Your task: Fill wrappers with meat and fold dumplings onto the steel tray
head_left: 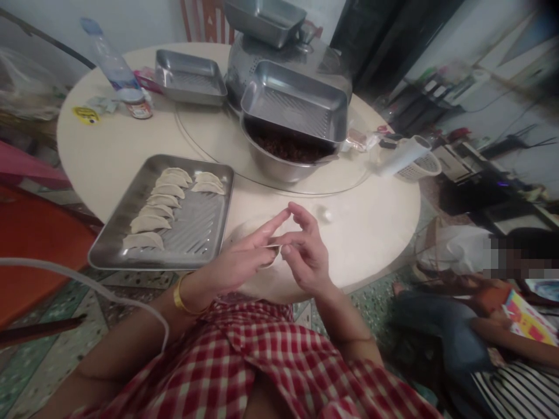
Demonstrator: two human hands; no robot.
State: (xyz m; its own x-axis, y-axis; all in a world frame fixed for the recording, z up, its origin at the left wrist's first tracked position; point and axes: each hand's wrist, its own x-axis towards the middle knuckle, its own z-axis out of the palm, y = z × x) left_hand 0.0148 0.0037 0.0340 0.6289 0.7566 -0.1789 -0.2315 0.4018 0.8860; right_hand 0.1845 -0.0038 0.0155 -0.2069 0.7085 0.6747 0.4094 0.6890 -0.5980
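Both my hands meet over the near edge of the round cream table (375,227), pinching a pale dumpling (271,254) between them. My left hand (244,259), with a gold bangle on the wrist, cradles it from the left; my right hand (305,250) pinches its edge with thumb and fingers. Left of my hands a steel tray (198,233) holds several folded dumplings (151,222) in rows. Beyond my hands a steel bowl of dark filling (288,148) stands under a tilted empty steel pan (293,105).
Another empty steel tray (188,75), a plastic bottle (114,67) and a small jar stand at the back of the table. A white basket (421,166) lies at its right edge. A person sits on the floor at lower right (480,326). A white cable (87,285) crosses my left.
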